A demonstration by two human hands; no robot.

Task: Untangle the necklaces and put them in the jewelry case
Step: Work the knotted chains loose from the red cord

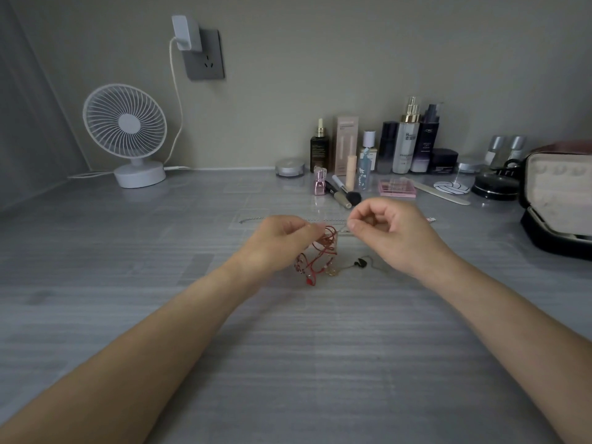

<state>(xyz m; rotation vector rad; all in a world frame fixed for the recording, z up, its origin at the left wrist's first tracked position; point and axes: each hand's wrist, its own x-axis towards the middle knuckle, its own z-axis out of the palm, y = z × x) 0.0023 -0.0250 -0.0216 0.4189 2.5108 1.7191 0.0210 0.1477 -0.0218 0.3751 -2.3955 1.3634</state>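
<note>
Barely begun; pinching red tangle [320, 254] with left hand [278, 233], seemingly thin chain [344, 231] with right hand [384, 225]; no necklace seen in jewelry case [557, 200] yet.

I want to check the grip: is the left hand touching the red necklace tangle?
Touching. The head view shows the left hand pinching the top of the red necklace tangle, with no gap between them.

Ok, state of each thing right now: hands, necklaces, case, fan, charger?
left hand: pinching the red tangle.
right hand: pinching a thin strand.
red tangle: knotted, top lifted.
silver chain: laid out straight.
black pendant: lying loose.
case: open.
fan: running or not, cannot tell.
charger: plugged in.
</note>
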